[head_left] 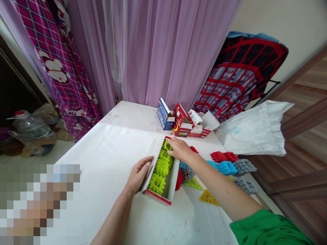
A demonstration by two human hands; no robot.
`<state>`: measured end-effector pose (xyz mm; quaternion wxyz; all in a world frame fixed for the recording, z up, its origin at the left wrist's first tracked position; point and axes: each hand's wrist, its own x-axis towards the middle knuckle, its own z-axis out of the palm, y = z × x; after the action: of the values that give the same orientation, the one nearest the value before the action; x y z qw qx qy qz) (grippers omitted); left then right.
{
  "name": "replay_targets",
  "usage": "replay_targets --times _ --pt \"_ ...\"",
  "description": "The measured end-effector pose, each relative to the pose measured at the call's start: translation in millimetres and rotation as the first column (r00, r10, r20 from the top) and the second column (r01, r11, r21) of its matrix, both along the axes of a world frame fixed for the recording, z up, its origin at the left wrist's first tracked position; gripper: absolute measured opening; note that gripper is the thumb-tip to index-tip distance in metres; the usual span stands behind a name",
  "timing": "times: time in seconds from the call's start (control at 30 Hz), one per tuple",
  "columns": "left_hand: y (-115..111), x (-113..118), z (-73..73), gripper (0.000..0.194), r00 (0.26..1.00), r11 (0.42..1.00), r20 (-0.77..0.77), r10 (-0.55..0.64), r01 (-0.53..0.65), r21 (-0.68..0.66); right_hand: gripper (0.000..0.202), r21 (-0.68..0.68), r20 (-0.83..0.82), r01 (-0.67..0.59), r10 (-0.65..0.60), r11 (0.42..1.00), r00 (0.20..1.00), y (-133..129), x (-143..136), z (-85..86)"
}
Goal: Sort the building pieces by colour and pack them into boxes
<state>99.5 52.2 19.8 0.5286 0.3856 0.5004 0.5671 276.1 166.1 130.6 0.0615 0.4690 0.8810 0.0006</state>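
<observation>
A long cardboard box with red edges lies open on the white table, its lid folded out to the left. Inside, several yellow-green plastic building blocks with notched edges sit in a row. My left hand grips the box along its left side, thumb on top and fingers at the lid edge. At the far end of the box, my right hand reaches over the rim with bent fingers on a yellow-green block. Its fingertips are partly hidden.
Red blocks, blue blocks, grey blocks and a yellow triangular piece lie right of the box. A blue box, a red box and a white bag stand behind. A pixelated patch covers the lower left.
</observation>
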Motion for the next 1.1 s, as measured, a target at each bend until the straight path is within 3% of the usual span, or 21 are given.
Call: replay_targets --times 0.37,0.7,0.87,1.0,1.1 --pt "0 -1 -7.4 0.052 0.999 1.0 -0.028 -0.024 0.024 0.007 0.028 0.018 -0.024 0.027 -0.026 0.999 0.999 8 1 -12.5" --pt "0 0 -5.3 0.051 0.999 1.0 -0.039 -0.012 0.012 0.01 0.023 0.047 -0.035 0.032 -0.031 0.998 0.999 7 3 -19.9" --pt "0 0 -4.6 0.052 0.999 1.0 -0.045 -0.003 0.003 -0.005 0.024 0.113 -0.175 0.048 -0.028 0.992 0.984 12 10 -13.3" --pt "0 -1 -4.3 0.052 0.999 1.0 -0.042 -0.002 0.002 -0.013 0.021 0.197 -0.475 0.181 -0.068 0.964 0.877 9 38 -1.9" --pt "1 -1 -6.4 0.054 1.0 1.0 -0.018 -0.011 0.011 -0.025 0.023 0.121 -0.737 0.338 -0.143 0.933 0.661 -7 56 -2.6"
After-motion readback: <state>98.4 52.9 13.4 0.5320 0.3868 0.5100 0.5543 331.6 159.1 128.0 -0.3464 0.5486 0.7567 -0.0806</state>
